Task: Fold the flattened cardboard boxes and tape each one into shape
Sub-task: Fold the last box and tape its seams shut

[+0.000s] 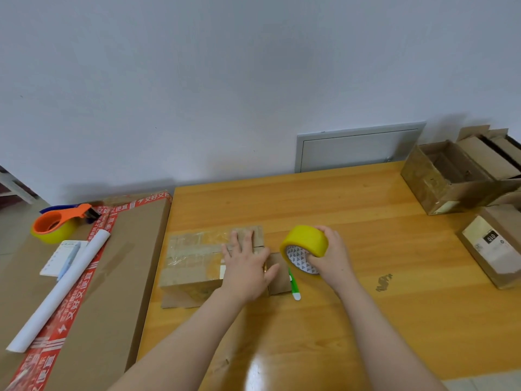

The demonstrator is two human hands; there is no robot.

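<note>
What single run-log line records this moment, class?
left hand: pressing flat on cardboard box | right hand: holds yellow tape roll at box's right end | green pen-like tool: on table

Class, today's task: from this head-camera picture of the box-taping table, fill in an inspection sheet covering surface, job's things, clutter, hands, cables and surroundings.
Surface: wooden table, one dark scuff right of the hands.
Job's things: cardboard box, partly taped, mid-table; yellow tape roll at its right end; open boxes at the far right.
Clutter: green tool beside the box; tape dispenser, paper roll and notepad on the large carton at left.
Hands: left hand presses flat on the box; right hand grips the tape roll.
Cables: nothing seen.
Surroundings: plain wall, grey panel behind the table.
</note>
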